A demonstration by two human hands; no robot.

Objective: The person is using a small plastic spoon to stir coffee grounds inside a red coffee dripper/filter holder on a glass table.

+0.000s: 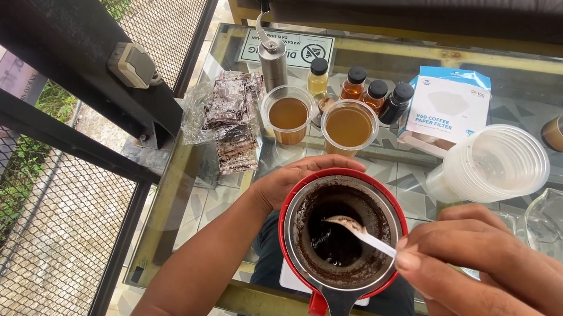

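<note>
- Round red dripper with a steel mesh basket, its inner wall caked with dark wet coffee grounds, black liquid pooled at the bottom; it sits between the two hands at the near edge of the glass tabletop.
- Left hand wraps the far-left rim of the dripper, fingers curled round it, forearm coming up from below.
- Right hand pinches the handle of a small white plastic spoon, thumb and fingertips narrowed on it; the bowl of the spoon hovers over the grounds, speckled brown.
- Just beyond the left hand: two clear plastic cups of brown coffee, side by side.
- Past those, four little dark-capped bottles and a steel hand grinder with a crank.
- Left of the cups, crinkly foil sachets in clear wrap.
- Above the right hand: a stack of clear cups on its side, and a white-and-blue pack of paper filters.
</note>
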